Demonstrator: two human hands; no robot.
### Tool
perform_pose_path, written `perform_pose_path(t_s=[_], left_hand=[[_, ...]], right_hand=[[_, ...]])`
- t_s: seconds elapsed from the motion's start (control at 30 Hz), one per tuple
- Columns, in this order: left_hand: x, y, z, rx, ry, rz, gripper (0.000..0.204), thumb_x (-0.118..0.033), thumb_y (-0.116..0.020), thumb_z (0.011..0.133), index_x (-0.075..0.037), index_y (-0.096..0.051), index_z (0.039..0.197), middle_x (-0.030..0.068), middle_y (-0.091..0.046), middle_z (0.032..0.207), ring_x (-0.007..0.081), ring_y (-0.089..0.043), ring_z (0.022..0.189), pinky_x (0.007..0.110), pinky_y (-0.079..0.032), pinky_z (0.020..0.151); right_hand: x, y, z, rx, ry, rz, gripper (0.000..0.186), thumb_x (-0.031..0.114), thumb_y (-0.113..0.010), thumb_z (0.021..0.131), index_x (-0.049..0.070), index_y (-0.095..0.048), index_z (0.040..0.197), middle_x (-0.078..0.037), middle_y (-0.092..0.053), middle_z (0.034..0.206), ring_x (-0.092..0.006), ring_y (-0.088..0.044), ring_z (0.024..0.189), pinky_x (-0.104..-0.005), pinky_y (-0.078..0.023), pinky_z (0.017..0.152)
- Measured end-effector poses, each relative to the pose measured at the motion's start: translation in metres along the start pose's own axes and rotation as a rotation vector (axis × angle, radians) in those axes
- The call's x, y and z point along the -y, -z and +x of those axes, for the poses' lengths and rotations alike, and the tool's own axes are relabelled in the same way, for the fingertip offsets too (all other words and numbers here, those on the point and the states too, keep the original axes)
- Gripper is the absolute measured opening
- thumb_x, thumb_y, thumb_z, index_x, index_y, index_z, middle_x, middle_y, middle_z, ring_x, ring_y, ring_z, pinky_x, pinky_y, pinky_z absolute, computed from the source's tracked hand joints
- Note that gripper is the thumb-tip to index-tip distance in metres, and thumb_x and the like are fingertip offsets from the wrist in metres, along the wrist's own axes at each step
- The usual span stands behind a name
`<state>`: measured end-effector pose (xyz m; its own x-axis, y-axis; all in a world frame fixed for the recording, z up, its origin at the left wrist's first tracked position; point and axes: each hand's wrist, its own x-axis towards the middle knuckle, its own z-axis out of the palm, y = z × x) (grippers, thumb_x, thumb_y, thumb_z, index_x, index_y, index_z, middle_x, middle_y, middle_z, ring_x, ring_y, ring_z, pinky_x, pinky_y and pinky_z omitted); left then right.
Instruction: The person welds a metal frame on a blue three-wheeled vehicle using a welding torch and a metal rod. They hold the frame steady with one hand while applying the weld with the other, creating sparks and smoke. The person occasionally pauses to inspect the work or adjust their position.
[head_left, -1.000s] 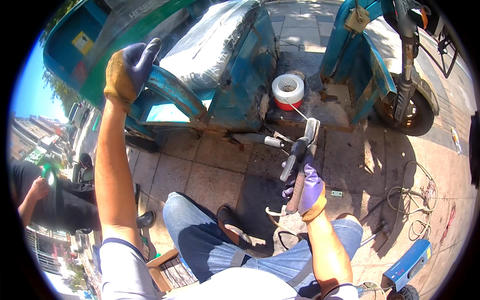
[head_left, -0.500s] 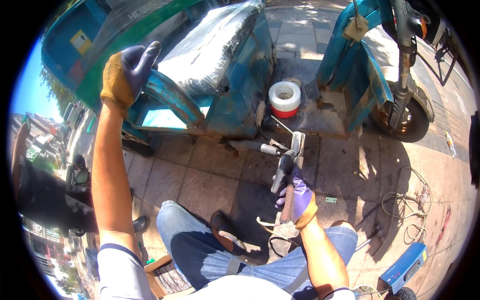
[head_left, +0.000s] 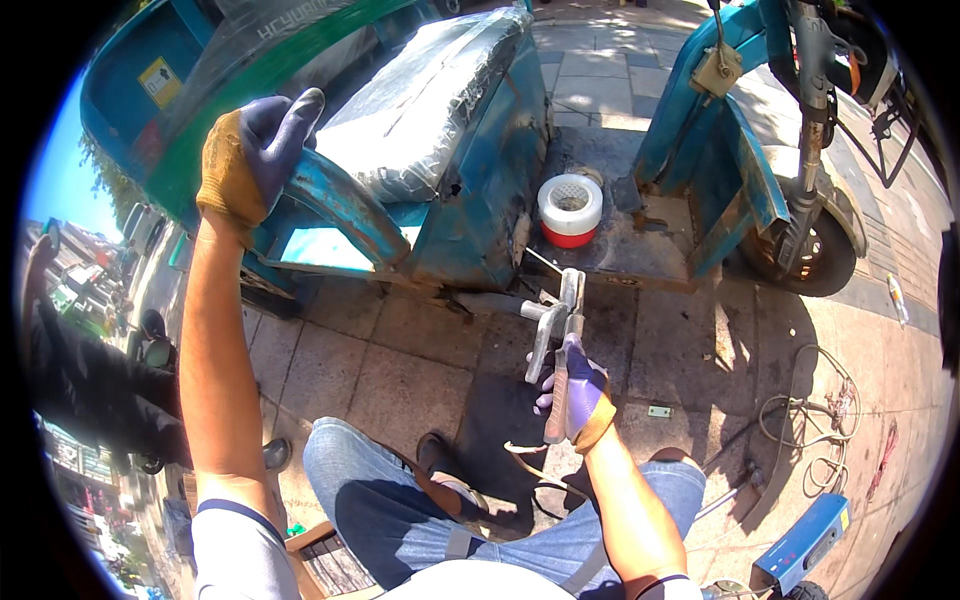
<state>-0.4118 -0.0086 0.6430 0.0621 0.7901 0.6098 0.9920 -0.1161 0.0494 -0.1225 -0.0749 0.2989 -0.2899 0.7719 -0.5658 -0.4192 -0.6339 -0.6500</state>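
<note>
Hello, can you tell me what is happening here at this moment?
A seated person in jeans works beside a blue three-wheeled vehicle on a paved sidewalk. The gloved right hand holds a metal clamp-like tool with a cable, pointed toward the vehicle's lower frame. The gloved left hand is raised and rests on the vehicle's blue side rail. A white and red container stands on the vehicle's floor.

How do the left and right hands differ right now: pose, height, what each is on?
The left hand is raised with its arm stretched out, resting on the blue vehicle's curved frame; the right hand sits low over the pavement. The left hand grips no tool; the right hand is closed around a metal clamp-like tool. Both wear purple gloves with tan cuffs.
</note>
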Motion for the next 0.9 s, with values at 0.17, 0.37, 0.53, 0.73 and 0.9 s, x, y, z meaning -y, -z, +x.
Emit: perform_pose_path(t_s=[0.17,0.37,0.53,0.73,0.9], left_hand=[[0.006,0.002,0.001,0.018,-0.015,0.013,0.054,-0.051,-0.064,0.103,-0.004,-0.073,0.078,0.0087,-0.064,0.066,0.0178,-0.060,0.062,0.033,-0.047,0.063],[0.010,0.001,0.001,0.035,0.010,-0.016,0.054,-0.051,-0.065,0.103,-0.003,-0.074,0.079,0.0082,-0.064,0.066,0.0167,-0.059,0.061,0.033,-0.046,0.061],[0.007,0.000,0.001,0.020,-0.016,-0.018,0.052,-0.047,-0.064,0.104,-0.003,-0.073,0.078,0.0071,-0.063,0.066,0.0163,-0.058,0.062,0.033,-0.046,0.062],[0.007,0.003,0.001,0.035,-0.008,-0.003,0.053,-0.050,-0.064,0.104,-0.004,-0.075,0.080,0.0085,-0.067,0.068,0.0184,-0.063,0.063,0.033,-0.048,0.063],[0.002,-0.002,-0.002,-0.003,0.017,-0.046,0.050,-0.043,-0.063,0.104,-0.001,-0.071,0.077,0.0055,-0.058,0.065,0.0138,-0.056,0.064,0.032,-0.046,0.064]], right_hand=[[0.006,-0.009,0.001,0.026,-0.003,0.027,0.055,0.059,-0.060,0.103,0.005,-0.063,0.091,-0.009,-0.059,0.069,-0.0219,-0.060,0.048,-0.0387,-0.056,0.049],[0.005,-0.009,0.009,0.013,-0.026,0.013,0.056,0.057,-0.059,0.104,0.002,-0.067,0.105,-0.011,-0.062,0.070,-0.0209,-0.064,0.052,-0.0368,-0.057,0.051],[0.005,-0.011,0.012,0.005,-0.039,0.005,0.056,0.058,-0.060,0.103,0.002,-0.067,0.104,-0.011,-0.063,0.070,-0.0210,-0.064,0.052,-0.0371,-0.058,0.051],[0.005,-0.013,0.015,0.025,-0.035,0.002,0.058,0.059,-0.061,0.103,0.001,-0.068,0.104,-0.010,-0.064,0.069,-0.0208,-0.064,0.052,-0.0371,-0.057,0.051],[0.000,-0.017,0.014,0.004,0.025,0.042,0.059,0.059,-0.053,0.106,0.002,-0.066,0.103,-0.011,-0.068,0.080,-0.0185,-0.058,0.047,-0.0354,-0.055,0.046]])
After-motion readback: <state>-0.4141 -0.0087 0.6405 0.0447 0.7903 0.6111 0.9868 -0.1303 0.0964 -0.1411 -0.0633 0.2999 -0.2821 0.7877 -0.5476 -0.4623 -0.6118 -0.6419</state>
